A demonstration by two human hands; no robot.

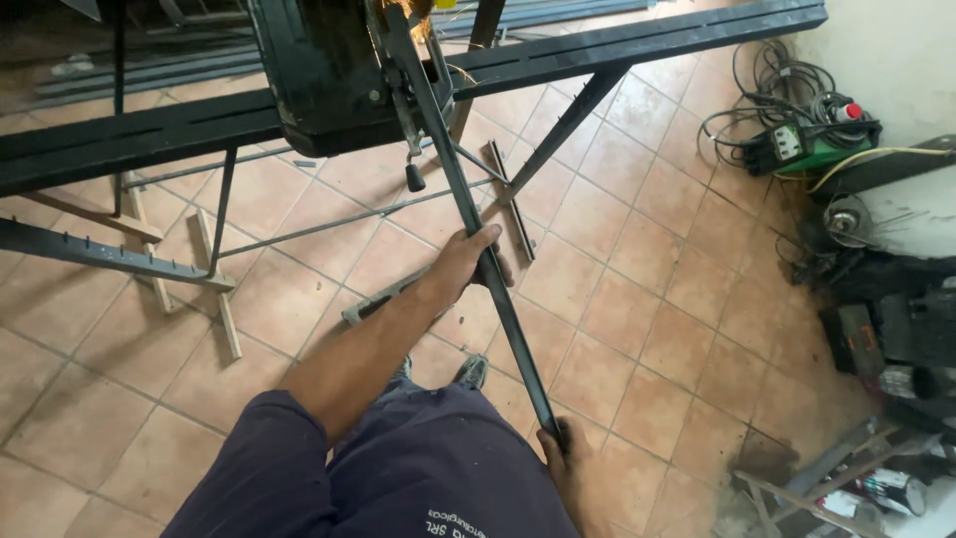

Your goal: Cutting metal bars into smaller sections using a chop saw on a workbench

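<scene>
Steel bar (468,204), both hands (468,264) clenched around it.

The metal bar (485,254) my left hand (466,261) and right hand (566,460) hold is dark grey, nearly black, with a dull sheen along its edge. The machine (329,75) above it is glossy black, and orange sparks (426,12) glow at its top. The long beam (637,42) across the stand is matt black. The floor tiles (637,329) are terracotta orange with pale grey joints in a diagonal grid. My trousers (418,468) are dark navy with small white lettering. Off to the side, the welding unit (812,144) is green with a red knob, among black cables (767,90) against a white wall (896,60)
</scene>
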